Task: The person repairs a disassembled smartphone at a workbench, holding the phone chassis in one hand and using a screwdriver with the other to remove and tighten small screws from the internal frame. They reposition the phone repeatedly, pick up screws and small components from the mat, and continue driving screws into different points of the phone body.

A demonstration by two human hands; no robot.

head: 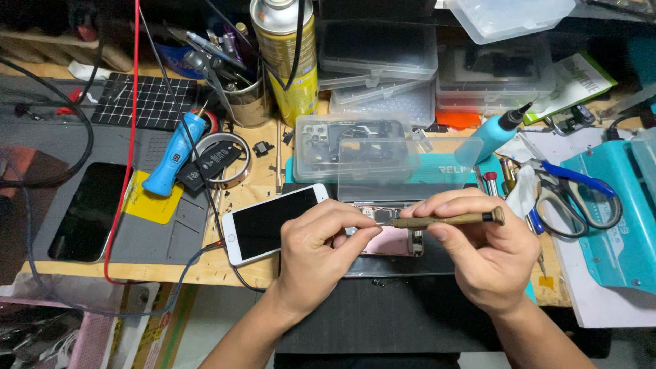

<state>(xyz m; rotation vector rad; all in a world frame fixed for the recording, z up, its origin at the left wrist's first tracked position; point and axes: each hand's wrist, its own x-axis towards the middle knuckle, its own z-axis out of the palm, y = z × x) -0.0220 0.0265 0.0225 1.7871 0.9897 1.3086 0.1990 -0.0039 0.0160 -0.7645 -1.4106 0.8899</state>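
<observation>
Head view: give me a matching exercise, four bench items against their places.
Items:
1 brass-coloured screwdriver
2 white smartphone
3 blue-handled scissors
4 yellow spray can

Places:
A standing at the back of the bench
B right of the hands
C lying left of the left hand
D gripped in the right hand

Pairs: 1-D, 2-C, 3-B, 4-A

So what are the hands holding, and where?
The right hand pinches a slim brown screwdriver along its handle. The left hand pinches its tip end, over the opened pink phone.
</observation>
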